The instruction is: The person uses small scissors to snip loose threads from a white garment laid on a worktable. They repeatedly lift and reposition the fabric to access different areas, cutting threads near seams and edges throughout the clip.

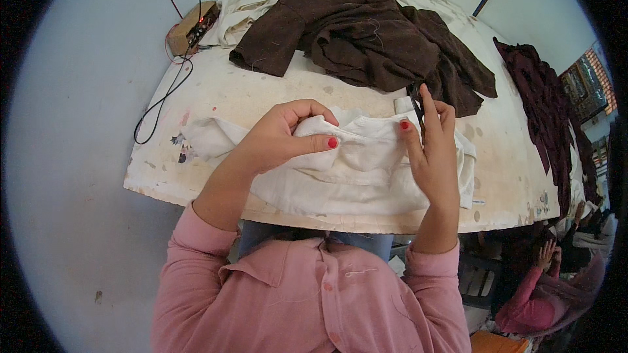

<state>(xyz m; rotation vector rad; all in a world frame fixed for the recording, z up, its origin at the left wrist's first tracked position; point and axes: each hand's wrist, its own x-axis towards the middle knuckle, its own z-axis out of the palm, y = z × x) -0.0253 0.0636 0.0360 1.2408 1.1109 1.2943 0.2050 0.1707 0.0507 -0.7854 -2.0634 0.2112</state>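
A crumpled white cloth garment (353,173) lies along the near edge of the table. My left hand (288,134) pinches its upper edge between thumb and curled fingers. At the garment's right part, my right hand (432,147) is closed around a slim black tool (417,106), shaped like small scissors and partly hidden by the fingers. The right thumb rests against the white cloth. Between the two hands, a stretch of the garment's edge runs roughly level.
Dark brown garments (366,33) are heaped beyond my hands on the stained white table (216,98). A brown box with cables (193,28) stands at the far left by the wall. Dark maroon cloth (533,104) hangs at the right; another person (549,294) is at lower right.
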